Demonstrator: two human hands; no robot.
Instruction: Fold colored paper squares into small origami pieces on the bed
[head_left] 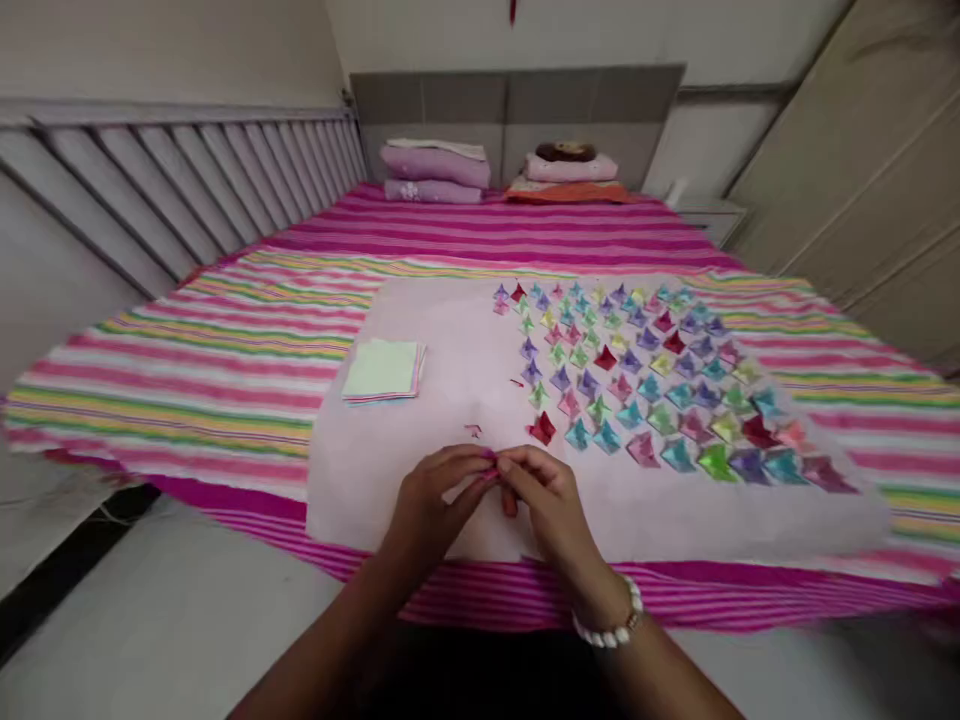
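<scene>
Pink paper bit [491, 478] — left hand [435, 495] and right hand [544, 500] both grip it tight at the fingertips, so it sits steady.

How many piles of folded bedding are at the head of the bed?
2: a purple folded bedding pile left of centre against the grey headboard, and a pink-and-orange pile to its right. None seems hidden.

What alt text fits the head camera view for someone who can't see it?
The left hand and right hand pinch a pink paper piece over a pale sheet on a striped bed. Rows of colourful folded paper shapes lie to the right, a stack of paper squares to the left.
</scene>
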